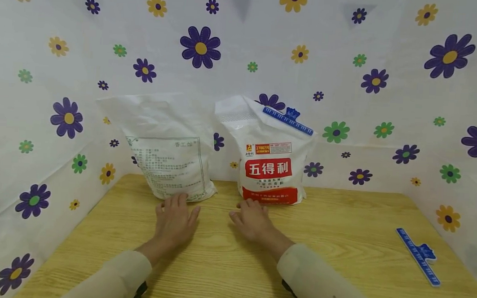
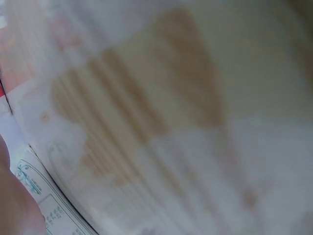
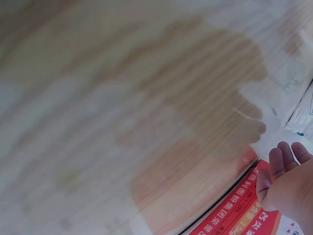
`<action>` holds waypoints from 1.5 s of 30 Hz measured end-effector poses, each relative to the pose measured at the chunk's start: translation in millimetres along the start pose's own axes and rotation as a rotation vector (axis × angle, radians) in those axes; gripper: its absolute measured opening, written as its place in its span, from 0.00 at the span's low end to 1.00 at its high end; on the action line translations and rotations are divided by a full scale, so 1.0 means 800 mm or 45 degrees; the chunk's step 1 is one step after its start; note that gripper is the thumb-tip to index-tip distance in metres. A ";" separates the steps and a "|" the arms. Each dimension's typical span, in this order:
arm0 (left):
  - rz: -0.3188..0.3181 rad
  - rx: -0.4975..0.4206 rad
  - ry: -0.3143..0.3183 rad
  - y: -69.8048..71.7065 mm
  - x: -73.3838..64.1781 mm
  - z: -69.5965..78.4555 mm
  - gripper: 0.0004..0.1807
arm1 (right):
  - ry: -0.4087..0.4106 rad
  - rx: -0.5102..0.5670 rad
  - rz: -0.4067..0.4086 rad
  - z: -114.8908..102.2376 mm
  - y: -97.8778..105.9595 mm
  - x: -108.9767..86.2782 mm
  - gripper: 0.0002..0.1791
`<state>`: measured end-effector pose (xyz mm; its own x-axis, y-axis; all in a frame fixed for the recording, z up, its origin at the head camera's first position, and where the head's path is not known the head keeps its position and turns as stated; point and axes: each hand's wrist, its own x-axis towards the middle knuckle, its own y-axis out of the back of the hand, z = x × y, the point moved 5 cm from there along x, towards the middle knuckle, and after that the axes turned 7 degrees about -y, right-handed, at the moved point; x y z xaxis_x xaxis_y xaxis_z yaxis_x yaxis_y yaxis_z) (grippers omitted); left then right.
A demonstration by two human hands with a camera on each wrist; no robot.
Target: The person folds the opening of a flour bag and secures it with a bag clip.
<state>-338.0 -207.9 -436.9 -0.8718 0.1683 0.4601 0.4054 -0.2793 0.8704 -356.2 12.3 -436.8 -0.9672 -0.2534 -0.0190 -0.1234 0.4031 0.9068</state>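
Two white bags stand side by side at the far edge of the wooden table (image 1: 224, 270), with a small gap between them. The left bag (image 1: 169, 150) has green writing and leans to the left at its top. The right bag (image 1: 273, 146) has big red patches, and a blue clip (image 1: 287, 120) sits slanted across its top. The left hand (image 1: 175, 222) is loose and holds nothing, with its fingertips at the bottom of the left bag. The right hand (image 1: 253, 219) is loose too, near the bottom of the right bag. I cannot tell if the fingers touch the bags. A second blue clip (image 1: 418, 257) lies on the right side. Behind is a white flowery cloth (image 1: 252, 37).
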 end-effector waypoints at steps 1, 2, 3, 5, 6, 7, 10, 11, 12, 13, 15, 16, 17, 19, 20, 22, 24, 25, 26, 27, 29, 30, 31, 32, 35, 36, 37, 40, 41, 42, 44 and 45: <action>0.002 0.003 0.001 0.001 -0.001 -0.003 0.30 | 0.003 -0.010 0.005 -0.002 -0.001 0.001 0.28; 0.000 0.006 0.003 0.002 -0.002 -0.005 0.30 | 0.003 -0.014 0.008 -0.003 -0.002 0.002 0.28; -0.007 0.010 0.010 0.002 -0.003 -0.009 0.30 | 0.005 -0.012 0.006 -0.004 -0.004 0.002 0.28; -0.014 0.010 0.027 0.004 -0.006 -0.015 0.30 | 0.016 -0.016 0.001 -0.008 -0.008 0.003 0.29; -0.017 0.013 0.035 0.004 -0.007 -0.019 0.30 | 0.022 -0.018 -0.003 -0.010 -0.009 0.004 0.29; -0.022 0.014 0.045 0.005 -0.009 -0.022 0.30 | 0.030 -0.015 -0.009 -0.011 -0.012 0.004 0.29; -0.015 0.023 0.061 0.009 -0.011 -0.031 0.30 | 0.056 -0.031 -0.005 -0.018 -0.015 0.006 0.30; -0.010 0.027 0.060 0.011 -0.010 -0.034 0.30 | 0.059 -0.033 0.000 -0.020 -0.015 0.007 0.30; -0.009 0.029 0.060 0.012 -0.010 -0.035 0.30 | 0.060 -0.034 0.002 -0.022 -0.016 0.007 0.30; -0.008 0.030 0.063 0.013 -0.010 -0.038 0.30 | 0.060 -0.035 0.002 -0.024 -0.016 0.008 0.30; -0.003 0.028 0.076 0.016 -0.010 -0.043 0.31 | 0.058 -0.036 -0.005 -0.028 -0.016 0.008 0.30; -0.003 0.030 0.084 0.016 -0.010 -0.045 0.31 | 0.055 -0.039 -0.009 -0.029 -0.016 0.009 0.31; 0.000 0.030 0.092 0.016 -0.009 -0.048 0.32 | 0.056 -0.046 -0.010 -0.030 -0.016 0.010 0.31; 0.007 0.034 0.111 0.016 -0.009 -0.054 0.32 | 0.061 -0.052 -0.014 -0.032 -0.016 0.011 0.31; 0.011 0.041 0.117 0.016 -0.008 -0.056 0.32 | 0.064 -0.057 -0.014 -0.033 -0.017 0.012 0.32; 0.015 0.049 0.129 0.017 -0.007 -0.061 0.32 | 0.066 -0.072 -0.009 -0.035 -0.017 0.014 0.32; 0.005 0.055 0.147 0.018 -0.007 -0.064 0.33 | 0.067 -0.074 -0.018 -0.037 -0.017 0.014 0.33; -0.001 0.060 0.155 0.018 -0.006 -0.066 0.33 | 0.068 -0.074 -0.017 -0.039 -0.018 0.014 0.33; -0.001 0.064 0.160 0.019 -0.006 -0.068 0.33 | 0.067 -0.070 -0.018 -0.040 -0.018 0.015 0.33; -0.004 0.066 0.167 0.019 -0.006 -0.070 0.33 | 0.064 -0.073 -0.019 -0.042 -0.019 0.015 0.33; -0.015 0.066 0.185 0.018 -0.006 -0.074 0.32 | 0.064 -0.070 -0.017 -0.045 -0.021 0.016 0.33; -0.023 0.063 0.197 0.018 -0.007 -0.077 0.33 | 0.062 -0.072 -0.019 -0.047 -0.022 0.016 0.33; -0.031 0.060 0.209 0.018 -0.007 -0.079 0.34 | 0.062 -0.077 -0.019 -0.049 -0.023 0.017 0.33; -0.040 0.059 0.220 0.018 -0.008 -0.082 0.35 | 0.062 -0.087 -0.019 -0.051 -0.025 0.018 0.33; -0.063 0.049 0.262 0.020 -0.008 -0.088 0.41 | 0.074 -0.133 -0.024 -0.057 -0.030 0.020 0.33; -0.060 0.055 0.271 0.021 -0.008 -0.090 0.44 | 0.080 -0.153 -0.026 -0.058 -0.031 0.021 0.34; -0.049 0.061 0.277 0.022 -0.007 -0.092 0.46 | 0.083 -0.170 -0.023 -0.060 -0.032 0.023 0.34; -0.012 0.068 0.289 0.022 -0.003 -0.099 0.51 | 0.083 -0.215 -0.002 -0.063 -0.034 0.028 0.35; -0.002 0.068 0.292 0.021 -0.001 -0.101 0.52 | 0.078 -0.229 0.002 -0.063 -0.035 0.031 0.35; 0.004 0.067 0.293 0.020 0.001 -0.104 0.52 | 0.074 -0.241 0.013 -0.064 -0.035 0.033 0.35; 0.013 0.066 0.297 0.017 0.005 -0.110 0.53 | 0.067 -0.267 0.033 -0.063 -0.035 0.037 0.35; 0.013 0.067 0.301 0.016 0.006 -0.113 0.54 | 0.063 -0.281 0.037 -0.063 -0.036 0.039 0.35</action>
<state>-361.7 -296.2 -439.2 -0.9051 -0.0623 0.4206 0.4231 -0.2290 0.8767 -371.9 -51.5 -441.9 -0.9569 -0.2893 0.0244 -0.0386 0.2101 0.9769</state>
